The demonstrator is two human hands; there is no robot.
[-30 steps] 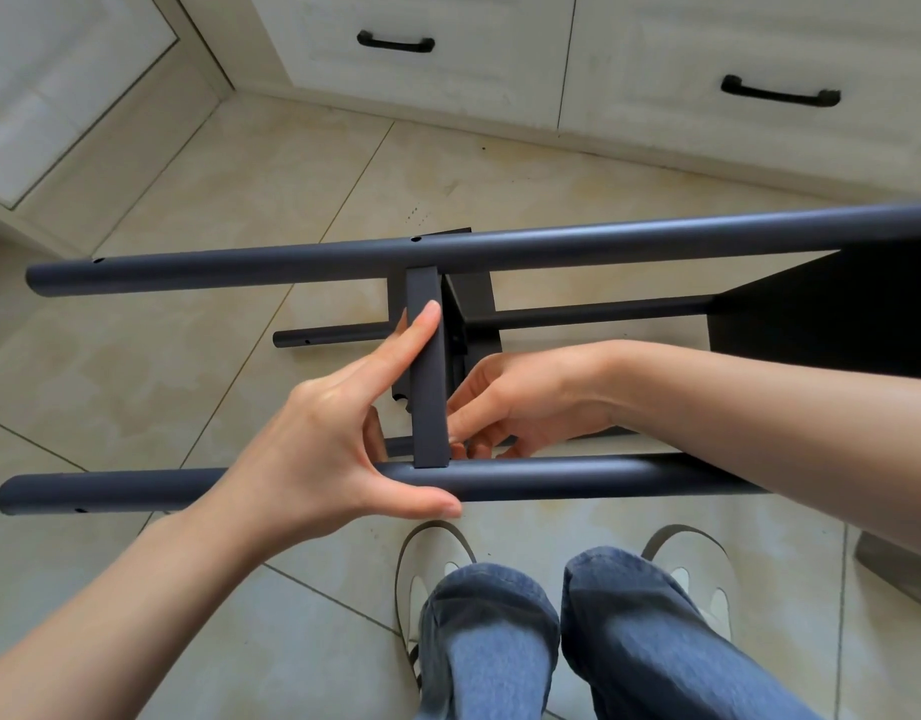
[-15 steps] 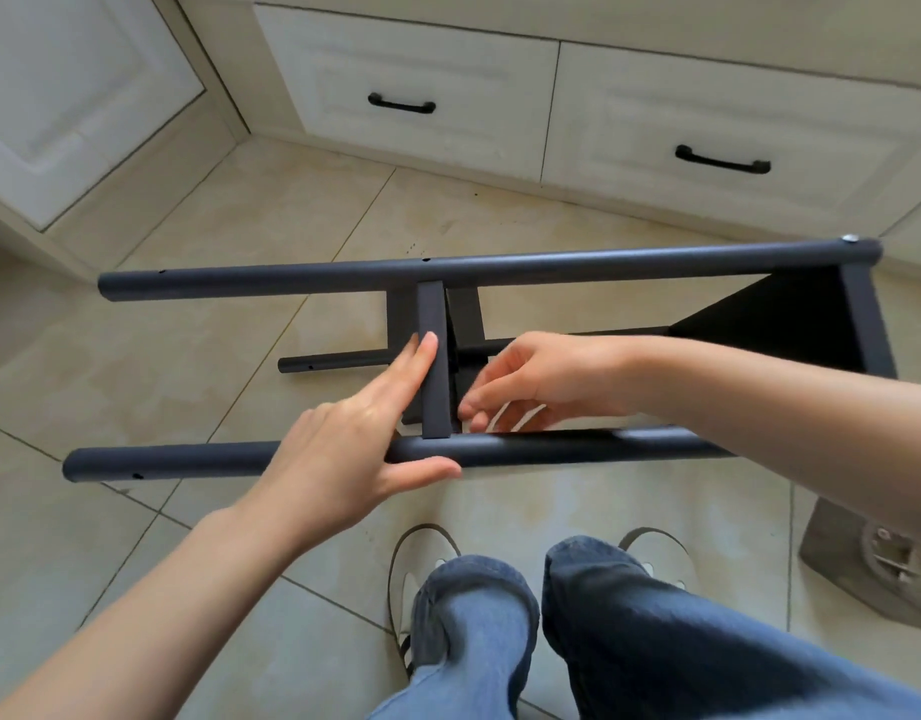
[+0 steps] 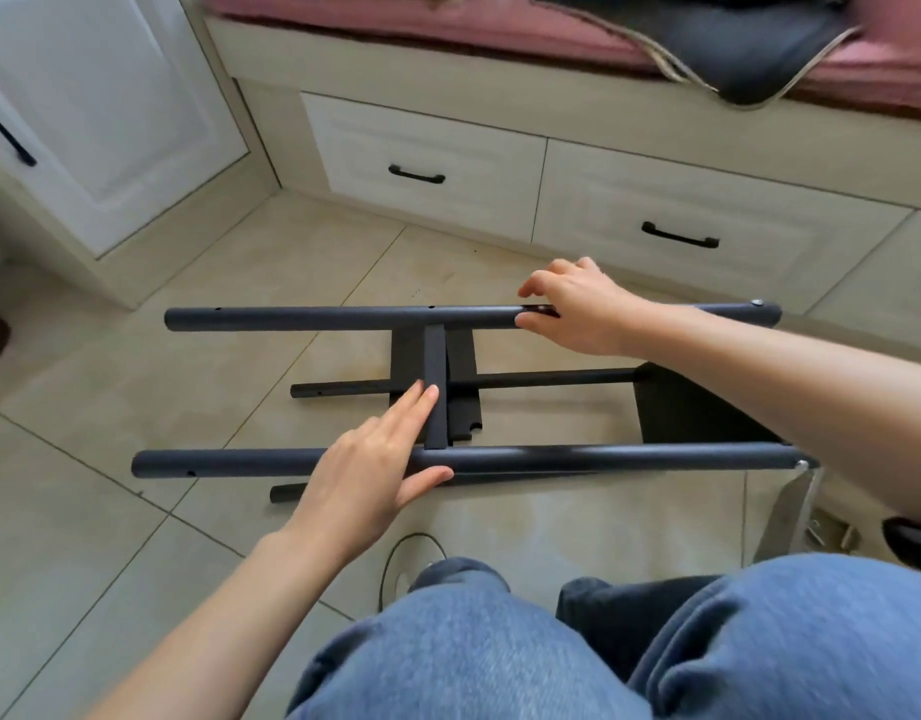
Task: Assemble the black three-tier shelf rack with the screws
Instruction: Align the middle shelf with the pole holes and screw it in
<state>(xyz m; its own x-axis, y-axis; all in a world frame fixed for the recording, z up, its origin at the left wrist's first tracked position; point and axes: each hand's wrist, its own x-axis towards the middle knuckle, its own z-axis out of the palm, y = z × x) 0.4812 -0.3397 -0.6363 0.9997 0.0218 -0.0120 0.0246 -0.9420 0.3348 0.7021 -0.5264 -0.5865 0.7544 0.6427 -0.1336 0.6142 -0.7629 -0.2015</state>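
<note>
The black rack lies on its side above the tiled floor. Its far tube and near tube run left to right, with two more tubes lower down. A middle shelf stands on edge between the upper tubes, and an end shelf sits at the right. A screw head shows at the far tube's right end. My left hand rests on the near tube, straight fingers touching the middle shelf's edge and thumb under the tube. My right hand grips the far tube just right of that shelf.
White drawers with black handles line the far side below a pink cushion and a dark cloth. A white cupboard door stands at the left. Clear packaging lies at the right. My knees in jeans fill the foreground.
My right hand left the middle shelf by the near tube and went up to the far tube. The view pulled back and up. My left hand stayed on the near tube.
</note>
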